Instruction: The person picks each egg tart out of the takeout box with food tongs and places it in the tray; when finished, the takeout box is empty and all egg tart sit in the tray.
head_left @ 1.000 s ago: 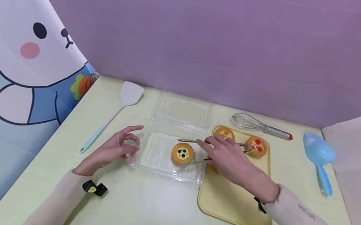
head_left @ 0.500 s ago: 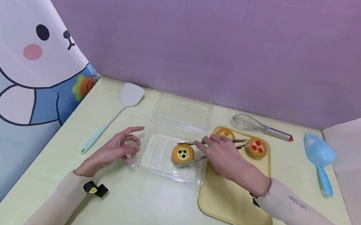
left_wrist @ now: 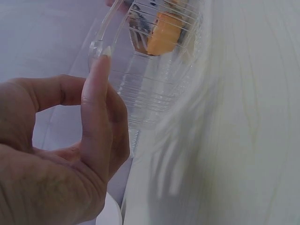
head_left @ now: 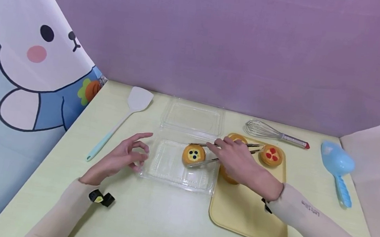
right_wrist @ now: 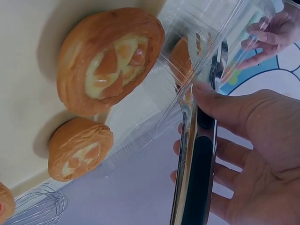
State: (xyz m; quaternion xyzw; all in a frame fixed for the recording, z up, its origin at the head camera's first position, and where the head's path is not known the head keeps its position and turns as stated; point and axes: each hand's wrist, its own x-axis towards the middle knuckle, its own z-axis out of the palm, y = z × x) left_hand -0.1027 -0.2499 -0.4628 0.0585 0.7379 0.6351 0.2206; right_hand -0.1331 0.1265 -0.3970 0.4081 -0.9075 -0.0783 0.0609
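Observation:
My right hand (head_left: 239, 162) holds metal tongs (right_wrist: 199, 180) with black grips, thumb on one side and fingers on the other. The tongs' two tips lie either side of a round pastry (head_left: 193, 155) topped with dark berries. This pastry is in the right part of a clear plastic container (head_left: 163, 161), whose hinged lid (head_left: 193, 115) lies open behind. At the container's left side, my left hand (head_left: 122, 157) has loosely bent fingers; in the left wrist view one fingertip (left_wrist: 107, 52) is at the rim, and I cannot tell whether it touches.
Right of the container is a yellow tray (head_left: 245, 219) with a red-topped pastry (head_left: 271, 155) and two pastries partly behind my right hand. A whisk (head_left: 271, 133) lies behind it, a blue scoop (head_left: 338, 167) to the right. A spatula (head_left: 120, 123) lies at the left.
The berry pastry has shifted slightly away from me within the container. The tongs' near arm has swung up closer alongside it, and my right hand has moved slightly. My left hand stays put.

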